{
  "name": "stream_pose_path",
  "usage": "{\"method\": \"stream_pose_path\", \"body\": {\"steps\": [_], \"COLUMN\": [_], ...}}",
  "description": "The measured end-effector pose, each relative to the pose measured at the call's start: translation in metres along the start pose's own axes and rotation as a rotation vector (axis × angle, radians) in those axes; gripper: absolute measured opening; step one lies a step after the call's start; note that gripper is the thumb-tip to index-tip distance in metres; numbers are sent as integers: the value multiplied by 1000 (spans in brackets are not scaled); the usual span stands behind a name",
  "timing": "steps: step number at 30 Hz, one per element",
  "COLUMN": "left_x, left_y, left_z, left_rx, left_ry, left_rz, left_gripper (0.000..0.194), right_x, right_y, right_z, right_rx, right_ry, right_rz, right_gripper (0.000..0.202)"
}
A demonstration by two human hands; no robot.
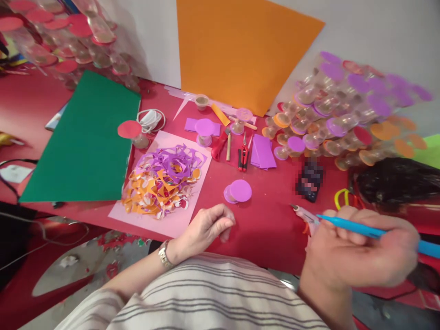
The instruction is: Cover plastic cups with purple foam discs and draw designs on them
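blue pen-like tool (pixel 350 225) lies in the grip of the right hand (pixel 371 256), raised in the foreground over the right side of the red table (pixel 264 220); its fingers are folded firmly around the shaft, thumb pressed along it, the tip pointing left. the left hand (pixel 209 224) rests near the table's front edge, wrist turned inward, fingers half curled; the palm is hidden, so whether they close on anything cannot be told. a metal-banded watch (pixel 165 255) circles that wrist.

just beyond the left hand sits a clear piece topped with a round purple disc (pixel 240 190). a pale glue gun (pixel 305 214) lies beside the right hand, partly covered by it, with a crumpled, glossy black plastic bag (pixel 402 181) farther right. curly purple and orange paper scraps (pixel 165 176) are heaped on a flat pink sheet (pixel 137 222). red-handled pliers (pixel 244 158) lie behind the purple disc. a smooth green sheet (pixel 85 142) covers much of the left side, and an angular orange sheet (pixel 240 50) leans at the back.
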State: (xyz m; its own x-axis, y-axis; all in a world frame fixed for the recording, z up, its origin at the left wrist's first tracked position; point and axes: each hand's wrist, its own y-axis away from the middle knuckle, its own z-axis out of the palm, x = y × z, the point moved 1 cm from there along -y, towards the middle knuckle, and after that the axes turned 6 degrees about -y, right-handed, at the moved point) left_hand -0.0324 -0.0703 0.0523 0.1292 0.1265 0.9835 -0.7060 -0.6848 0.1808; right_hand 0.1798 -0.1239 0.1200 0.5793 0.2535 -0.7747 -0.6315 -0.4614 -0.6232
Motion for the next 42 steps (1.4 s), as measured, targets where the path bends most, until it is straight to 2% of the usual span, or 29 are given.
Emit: {"method": "stream_pose_path", "body": {"steps": [1, 3, 5, 8, 10, 13, 18, 20, 22, 28, 34, 42], "left_x": [-2, -9, -18, -28, -30, -30, -33, -34, -33, -34, -35, -31], "left_y": [-3, -9, -16, -24, -29, -39, -60, -66, -69, -71, -70, -71], "left_z": [0, -1, -3, -5, -5, -3, 1, 3, 5, 2, 0, 0], "left_rx": [47, 181, 335, 405, 387, 367, 347, 318, 274, 226, 179, 116], "left_ry": [51, 132, 167, 164, 153, 60, -277, -393, -484, -679, -808, -840], "left_rz": [26, 56, 59, 50, 21, -20, 50, 77, 75, 74, 55, 5], "left_gripper": [49, 45, 37, 18, 11, 19, 54, 60, 56, 17, 15, 14], "right_x": [0, 1, 7, 21, 31, 42, 51, 54, 56, 60, 61, 61], "right_y": [2, 11, 24, 39, 46, 53, 56, 56, 55, 56, 59, 56], "right_z": [5, 18, 28, 35, 36, 37, 40, 45, 50, 62, 63, 69], "right_rx": [107, 105, 52, -48, -157, -279, -326, -338, -359, -414, -471, -491], "right_ry": [-94, -189, -221, -250, -232, -150, 6, 0, -32, -121, -145, -183], "right_rz": [52, 143, 209, 293, 336, 343, 127, 22, -73, -236, -312, -368], "right_gripper": [27, 25, 28, 22, 12, 9, 9, 7, 6, 8, 12, 10]}}
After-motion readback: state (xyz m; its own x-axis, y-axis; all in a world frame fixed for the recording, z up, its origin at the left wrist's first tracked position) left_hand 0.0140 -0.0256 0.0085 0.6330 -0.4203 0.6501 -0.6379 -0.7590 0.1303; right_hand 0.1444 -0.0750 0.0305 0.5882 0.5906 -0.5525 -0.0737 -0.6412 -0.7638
